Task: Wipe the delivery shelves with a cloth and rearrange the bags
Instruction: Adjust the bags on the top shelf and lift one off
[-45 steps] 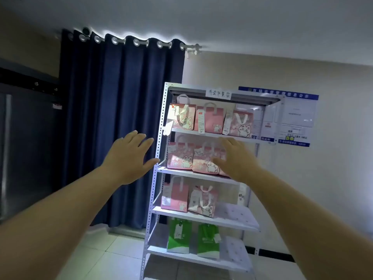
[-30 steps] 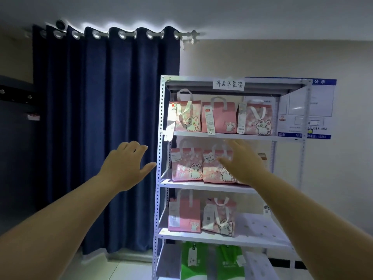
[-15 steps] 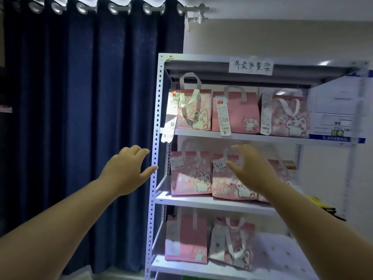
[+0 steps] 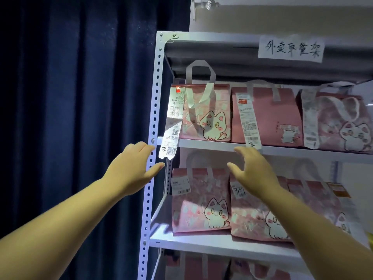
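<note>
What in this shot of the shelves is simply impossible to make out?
Head view only.
Print on the hanging receipt: too small and blurred to read.
Second-shelf middle bag: its top is hidden behind the right hand and forearm.
Lowest visible bags: cut off by the bottom edge.

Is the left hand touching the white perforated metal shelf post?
Cannot tell. Head view: left hand overlaps the white perforated metal shelf post; depth gap unreadable.
</note>
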Available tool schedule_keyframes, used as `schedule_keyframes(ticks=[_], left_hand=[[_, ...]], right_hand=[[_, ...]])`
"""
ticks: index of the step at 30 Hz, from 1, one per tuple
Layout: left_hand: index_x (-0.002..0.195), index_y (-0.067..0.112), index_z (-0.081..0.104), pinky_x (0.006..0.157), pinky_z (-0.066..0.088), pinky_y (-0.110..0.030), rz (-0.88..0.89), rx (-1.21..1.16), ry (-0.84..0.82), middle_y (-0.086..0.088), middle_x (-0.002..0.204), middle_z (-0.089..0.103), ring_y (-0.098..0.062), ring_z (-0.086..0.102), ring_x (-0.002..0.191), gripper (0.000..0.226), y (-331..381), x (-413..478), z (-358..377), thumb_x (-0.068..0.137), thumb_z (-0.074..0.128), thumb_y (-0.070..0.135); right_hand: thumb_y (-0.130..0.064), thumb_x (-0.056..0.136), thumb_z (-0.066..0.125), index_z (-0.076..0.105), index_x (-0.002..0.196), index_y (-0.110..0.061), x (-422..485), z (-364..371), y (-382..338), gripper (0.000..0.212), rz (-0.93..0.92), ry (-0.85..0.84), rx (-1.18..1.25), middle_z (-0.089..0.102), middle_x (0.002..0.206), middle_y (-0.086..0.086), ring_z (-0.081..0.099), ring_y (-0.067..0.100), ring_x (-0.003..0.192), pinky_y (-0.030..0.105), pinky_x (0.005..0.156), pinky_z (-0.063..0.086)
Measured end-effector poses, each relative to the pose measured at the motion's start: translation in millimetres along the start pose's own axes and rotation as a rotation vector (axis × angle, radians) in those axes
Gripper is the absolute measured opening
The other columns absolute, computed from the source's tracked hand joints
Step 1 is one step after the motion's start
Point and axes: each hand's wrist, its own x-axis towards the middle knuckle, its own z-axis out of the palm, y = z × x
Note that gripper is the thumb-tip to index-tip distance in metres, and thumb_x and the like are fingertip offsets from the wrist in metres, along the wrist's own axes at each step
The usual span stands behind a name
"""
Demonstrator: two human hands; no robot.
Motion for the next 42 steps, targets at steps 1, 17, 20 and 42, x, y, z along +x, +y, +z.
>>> schedule_keyframes(ticks=[1,17,20,42], left_hand=[[0.136,0.02,0.04,0.092,0.043,-0.033,0.006,-0.019,0.009,0.005,0.134,0.047,-0.019,0.039,0.124,0.061,-5,13,7,0.087,0.044,0.056],[0.145,0.018,0.023,0.075,0.043,-0.031,0.036,-0.231,-0.003,-0.005,0.127,0.054,-0.022,0.052,0.104,0.06,-59,158,94,0.089,0.031,0.001],[0.145,0.028,0.025,0.046,0.031,-0.024,0.054,-0.258,-0.059,0.006,0.075,0.049,-0.011,0.047,0.062,0.068,-59,166,95,0.084,0.029,-0.002],[0.119,0.023,0.055,0.069,0.041,-0.02,0.228,-0.423,0.255,0.012,0.108,0.058,0.001,0.05,0.073,0.028,-42,164,89,0.091,0.051,0.031]], right_hand=[[-0.034,0.089,0.058,0.045,0.133,-0.014,9,9,2,0.05,0.003,0.017,-0.013,0.051,0.132,0.004,0.047,0.021,0.121,0.036,0.094,0.042],[-0.02,0.089,0.057,0.031,0.141,-0.013,129,83,23,0.058,0.141,0.125,-0.092,0.036,0.138,0.012,0.032,0.031,0.128,0.042,0.101,0.033],[-0.016,0.089,0.054,0.031,0.141,-0.013,139,87,29,0.056,0.122,0.123,-0.08,0.039,0.137,0.013,0.032,0.03,0.127,0.043,0.102,0.032],[-0.029,0.088,0.058,0.04,0.134,-0.013,149,87,36,0.051,0.242,0.276,0.14,0.049,0.131,0.006,0.049,0.024,0.115,0.042,0.096,0.042]])
